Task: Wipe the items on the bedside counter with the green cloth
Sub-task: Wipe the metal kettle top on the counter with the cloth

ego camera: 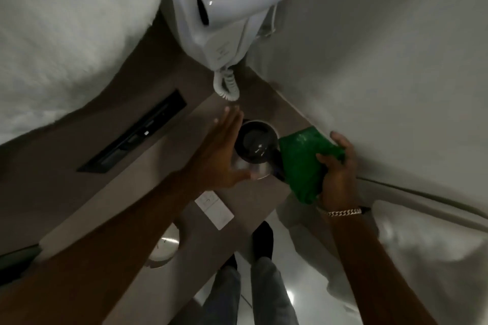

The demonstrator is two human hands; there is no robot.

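A steel kettle [254, 150] with a black lid stands on the brown bedside counter [248, 198], near the wall corner. My left hand [219, 153] is flat against the kettle's left side, fingers spread and straight. My right hand [336, 171] grips the green cloth [303, 163], which presses against the kettle's right side by the handle. A white card [214, 209] lies flat on the counter in front of the kettle. Under my left forearm sits a round white object [166, 245], partly hidden.
A white wall-mounted handset [224, 16] with a coiled cord [226, 86] hangs above the counter. A black slot panel [134, 132] is set in the brown board at the left. White bedding [52, 34] lies at the upper left. My legs and shoes [261, 243] show below the counter edge.
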